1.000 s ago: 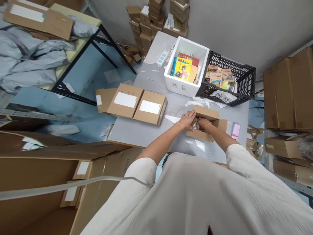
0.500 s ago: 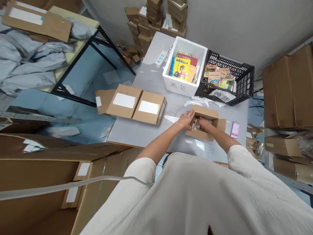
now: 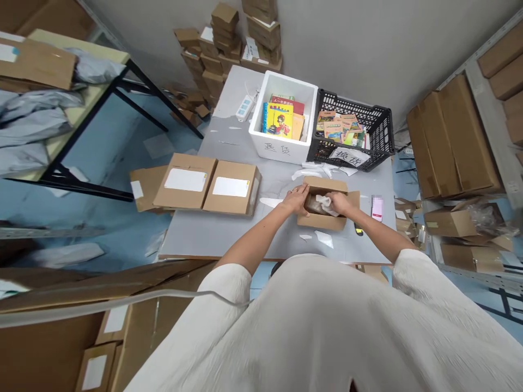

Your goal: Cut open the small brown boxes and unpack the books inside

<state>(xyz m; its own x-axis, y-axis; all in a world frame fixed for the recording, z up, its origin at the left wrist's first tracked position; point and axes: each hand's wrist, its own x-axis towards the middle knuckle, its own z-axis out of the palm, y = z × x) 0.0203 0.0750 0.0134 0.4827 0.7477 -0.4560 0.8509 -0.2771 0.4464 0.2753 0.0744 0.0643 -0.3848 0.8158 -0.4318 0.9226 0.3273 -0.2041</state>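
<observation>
A small open cardboard box (image 3: 324, 220) lies on the grey table (image 3: 229, 223) in front of me. My left hand (image 3: 297, 198) rests against the box's left wall, fingers curled over its edge. My right hand (image 3: 338, 202) reaches into the box and pinches a crumpled white wrapping (image 3: 324, 201) that lies over a dark item inside. What the item is cannot be made out.
Two labelled flat cartons (image 3: 208, 187) lie at the table's left. A white foam box (image 3: 283, 117) and a black crate (image 3: 351, 130) with books stand at the back. A pink card (image 3: 377, 208) lies right of the box. Paper scraps are scattered around. Stacked cartons fill both sides.
My right hand has lifted from deep in the box and now pinches the white wrapping. My head has shifted, so the whole scene sits further left in view.
</observation>
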